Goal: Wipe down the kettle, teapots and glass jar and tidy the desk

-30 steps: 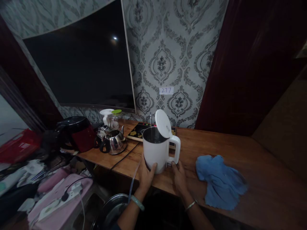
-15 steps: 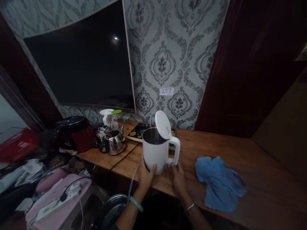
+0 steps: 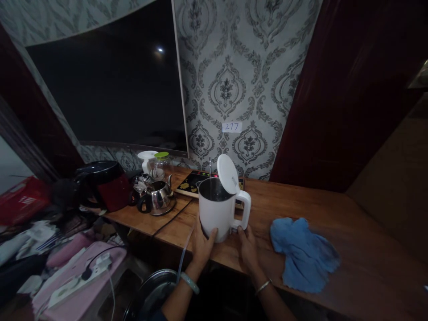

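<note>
A white electric kettle [image 3: 216, 218] stands upright near the front edge of the wooden counter, its hinged lid [image 3: 228, 174] tipped up. Inside it looks dark, with what may be water in it. My left hand [image 3: 202, 243] cups the lower left side of the body, thumb across the front. Fingers of my right hand [image 3: 248, 245] grip the bottom of the handle [image 3: 246, 209], partly hidden behind it. Behind the opening rises the thin metal spout [image 3: 210, 167] of a black tea stove [image 3: 187, 183] with gold flowers and a lit red display.
On the left of the counter [image 3: 267, 200] are a small steel teapot [image 3: 161, 200], a glass jar with green lid [image 3: 161, 164] and a red-black appliance [image 3: 109, 185]. A crumpled blue cloth [image 3: 304, 254] lies right. Below are a pot [image 3: 152, 294], a clear hose [image 3: 183, 256] and a power strip [image 3: 72, 287].
The kettle and both hands stay almost exactly in place. Only the camera view has shifted slightly.
</note>
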Demonstrator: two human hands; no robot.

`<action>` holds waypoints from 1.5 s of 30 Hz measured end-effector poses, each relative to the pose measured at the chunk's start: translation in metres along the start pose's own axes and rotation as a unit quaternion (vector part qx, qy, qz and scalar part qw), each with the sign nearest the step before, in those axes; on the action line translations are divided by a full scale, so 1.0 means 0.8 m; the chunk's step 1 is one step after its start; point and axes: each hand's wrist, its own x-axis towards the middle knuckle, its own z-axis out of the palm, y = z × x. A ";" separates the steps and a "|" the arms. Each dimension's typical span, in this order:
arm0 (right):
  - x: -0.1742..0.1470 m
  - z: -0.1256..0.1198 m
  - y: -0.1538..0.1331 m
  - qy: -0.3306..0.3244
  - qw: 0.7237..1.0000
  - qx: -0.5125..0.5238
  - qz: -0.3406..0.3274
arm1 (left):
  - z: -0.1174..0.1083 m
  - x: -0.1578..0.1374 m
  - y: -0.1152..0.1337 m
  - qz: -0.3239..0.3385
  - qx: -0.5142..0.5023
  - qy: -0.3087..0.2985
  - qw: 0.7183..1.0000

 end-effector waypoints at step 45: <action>0.000 -0.002 0.001 0.001 1.000 -0.012 -0.001 | -0.003 -0.001 0.008 -0.014 -0.009 -0.019 1.000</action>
